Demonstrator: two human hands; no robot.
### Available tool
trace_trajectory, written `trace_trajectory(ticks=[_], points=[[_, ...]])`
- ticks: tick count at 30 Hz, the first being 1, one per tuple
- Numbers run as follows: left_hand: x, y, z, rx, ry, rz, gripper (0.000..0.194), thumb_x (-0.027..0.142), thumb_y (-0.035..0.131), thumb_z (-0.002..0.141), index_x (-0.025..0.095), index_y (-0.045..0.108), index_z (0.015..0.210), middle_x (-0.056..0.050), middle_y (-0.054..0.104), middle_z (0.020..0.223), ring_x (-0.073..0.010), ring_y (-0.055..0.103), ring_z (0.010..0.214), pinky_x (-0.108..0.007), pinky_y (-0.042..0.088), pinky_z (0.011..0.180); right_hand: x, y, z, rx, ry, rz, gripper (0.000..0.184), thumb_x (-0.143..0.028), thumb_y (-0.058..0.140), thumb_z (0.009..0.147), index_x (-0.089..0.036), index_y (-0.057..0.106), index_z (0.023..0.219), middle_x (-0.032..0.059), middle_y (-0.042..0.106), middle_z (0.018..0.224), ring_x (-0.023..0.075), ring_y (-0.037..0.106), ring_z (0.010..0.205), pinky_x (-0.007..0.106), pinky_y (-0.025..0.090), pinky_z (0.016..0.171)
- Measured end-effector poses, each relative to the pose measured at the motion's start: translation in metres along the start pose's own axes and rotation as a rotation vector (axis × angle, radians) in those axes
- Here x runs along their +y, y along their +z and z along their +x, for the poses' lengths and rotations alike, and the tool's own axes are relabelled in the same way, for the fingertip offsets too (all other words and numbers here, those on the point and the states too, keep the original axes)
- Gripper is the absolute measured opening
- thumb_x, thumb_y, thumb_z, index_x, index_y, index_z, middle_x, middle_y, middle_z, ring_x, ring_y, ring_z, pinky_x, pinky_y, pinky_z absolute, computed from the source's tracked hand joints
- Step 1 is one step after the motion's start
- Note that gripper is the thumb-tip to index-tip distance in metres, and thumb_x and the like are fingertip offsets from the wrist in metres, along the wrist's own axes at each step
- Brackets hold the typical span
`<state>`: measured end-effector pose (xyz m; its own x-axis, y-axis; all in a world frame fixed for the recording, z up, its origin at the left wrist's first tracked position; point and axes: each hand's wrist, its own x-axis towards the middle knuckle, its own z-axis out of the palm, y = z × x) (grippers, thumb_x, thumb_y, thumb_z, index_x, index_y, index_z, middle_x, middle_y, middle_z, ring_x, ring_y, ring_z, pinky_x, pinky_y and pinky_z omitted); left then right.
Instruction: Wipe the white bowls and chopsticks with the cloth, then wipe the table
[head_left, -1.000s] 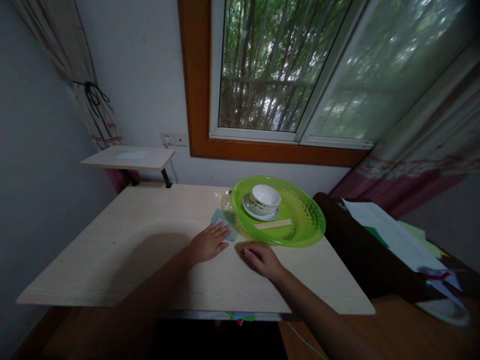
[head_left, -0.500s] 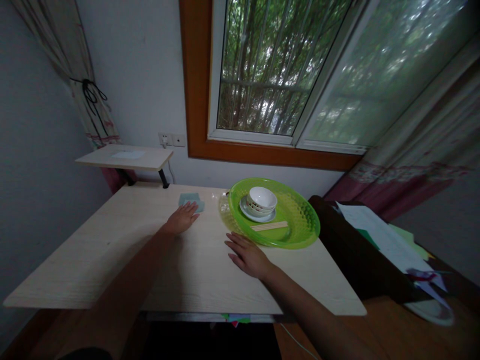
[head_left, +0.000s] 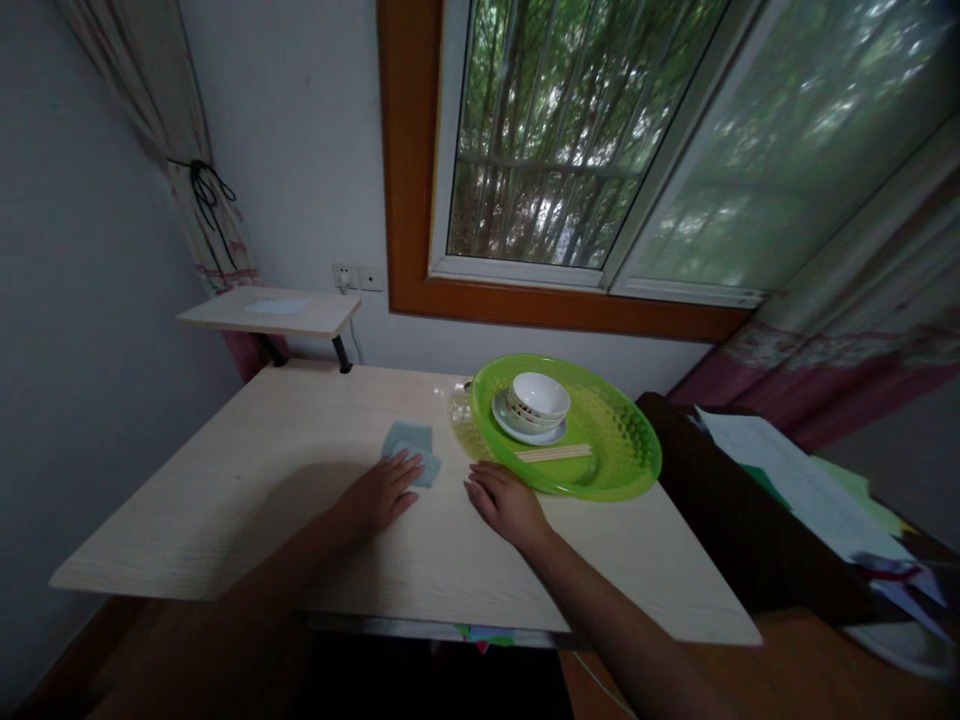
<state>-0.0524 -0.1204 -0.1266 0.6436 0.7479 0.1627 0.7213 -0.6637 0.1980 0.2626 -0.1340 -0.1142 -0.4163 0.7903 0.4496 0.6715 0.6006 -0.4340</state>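
Observation:
My left hand point(head_left: 386, 490) lies flat on a folded pale blue-green cloth point(head_left: 412, 437), fingers stretched over its near part. The cloth rests on the light wooden table point(head_left: 285, 430). To the right, my right hand point(head_left: 510, 502) rests at the near left rim of a round green plastic tray point(head_left: 634, 470), fingers extended and slightly bent, with nothing visible in them. On the tray a stack of white bowls point(head_left: 541, 397) stands on a white plate point(head_left: 531, 437). Several pale chopsticks point(head_left: 555, 453) lie beside the plate, on the near side.
A small raised shelf point(head_left: 315, 315) with a sheet of paper stands at the table's back left. Behind the table are a wall socket point(head_left: 356, 277) and a barred window. A dark piece of furniture point(head_left: 720, 530) bearing papers point(head_left: 795, 480) adjoins the table's right side.
My left hand and the cloth have moved toward me and slightly right across the table. My right hand stays by the tray, its fingers a little closer together. The view has shifted slightly.

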Motion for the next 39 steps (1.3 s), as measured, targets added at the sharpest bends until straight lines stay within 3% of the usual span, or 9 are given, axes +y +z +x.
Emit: trace_trajectory(ticks=[6,10,14,20,26,29,32,36,39], points=[[0.021,0.011,0.072,0.034,0.059,0.048,0.052,0.040,0.035,0.107,0.020,0.047,0.153,-0.010,0.044,0.161,-0.0284,0.035,0.152,-0.048,0.031,0.124,-0.008,-0.010,-0.004,-0.049,-0.168,0.007,0.033,-0.031,0.048,0.105,-0.020,0.067,0.081,0.0062,0.067,0.075,0.0182,0.063,0.073,0.031,0.050,0.073],[0.022,0.005,0.118,0.041,0.079,0.048,0.046,0.038,0.042,0.105,0.023,0.052,0.148,-0.012,0.052,0.155,-0.0251,0.045,0.145,-0.045,0.033,0.122,-0.013,-0.012,0.000,-0.088,-0.237,0.070,0.023,-0.030,0.051,0.103,-0.020,0.070,0.094,0.0080,0.072,0.091,0.0202,0.065,0.087,0.034,0.051,0.083],[0.012,-0.014,0.137,0.076,0.082,0.054,0.039,0.039,0.062,0.098,0.019,0.061,0.131,-0.012,0.061,0.134,-0.0242,0.063,0.114,-0.046,0.056,0.097,-0.016,-0.014,0.004,-0.113,-0.236,0.134,0.020,-0.029,0.055,0.101,-0.022,0.070,0.112,0.0084,0.074,0.111,0.0219,0.066,0.105,0.038,0.052,0.096],[-0.031,-0.032,0.103,0.075,0.014,0.065,0.040,0.039,0.063,0.098,0.018,0.060,0.132,-0.012,0.061,0.133,-0.0246,0.064,0.114,-0.047,0.057,0.095,-0.015,-0.015,0.004,-0.101,-0.243,0.156,0.020,-0.029,0.056,0.101,-0.022,0.071,0.113,0.0089,0.075,0.112,0.0231,0.067,0.109,0.041,0.053,0.098],[-0.058,-0.021,0.019,-0.028,-0.158,0.059,0.054,0.039,0.033,0.106,0.017,0.046,0.154,-0.012,0.043,0.162,-0.0271,0.033,0.153,-0.047,0.029,0.125,-0.015,-0.019,0.003,-0.060,-0.293,0.203,0.020,-0.027,0.054,0.101,-0.023,0.070,0.114,0.0083,0.075,0.108,0.0223,0.068,0.103,0.040,0.054,0.094],[-0.043,-0.017,-0.012,-0.058,-0.088,0.028,0.058,0.045,0.034,0.105,0.020,0.040,0.158,-0.009,0.035,0.166,-0.0282,0.027,0.156,-0.049,0.025,0.127,-0.015,-0.020,0.002,-0.015,-0.301,0.213,0.023,-0.027,0.054,0.101,-0.024,0.068,0.119,0.0089,0.075,0.111,0.0231,0.068,0.104,0.042,0.054,0.094],[-0.014,-0.014,-0.019,-0.083,0.028,-0.027,0.060,0.046,0.041,0.104,0.025,0.036,0.160,-0.007,0.033,0.167,-0.0286,0.023,0.157,-0.051,0.025,0.127,-0.014,-0.020,0.001,0.015,-0.300,0.211,0.028,-0.027,0.052,0.101,-0.024,0.066,0.125,0.0099,0.074,0.115,0.0242,0.068,0.108,0.044,0.055,0.096],[0.020,-0.008,0.006,-0.094,0.159,-0.134,0.066,0.044,0.053,0.099,0.026,0.035,0.160,-0.008,0.033,0.167,-0.0302,0.021,0.158,-0.055,0.023,0.127,-0.013,-0.018,0.001,0.027,-0.295,0.171,0.031,-0.027,0.053,0.101,-0.024,0.065,0.129,0.0107,0.073,0.122,0.0247,0.067,0.113,0.045,0.055,0.098],[0.027,-0.003,0.030,-0.092,0.236,-0.223,0.062,0.035,0.057,0.096,0.025,0.043,0.156,-0.010,0.039,0.164,-0.0306,0.025,0.157,-0.057,0.027,0.125,-0.011,-0.015,0.001,0.014,-0.305,0.119,0.035,-0.028,0.054,0.100,-0.024,0.063,0.135,0.0114,0.068,0.135,0.0251,0.063,0.123,0.047,0.053,0.104]])
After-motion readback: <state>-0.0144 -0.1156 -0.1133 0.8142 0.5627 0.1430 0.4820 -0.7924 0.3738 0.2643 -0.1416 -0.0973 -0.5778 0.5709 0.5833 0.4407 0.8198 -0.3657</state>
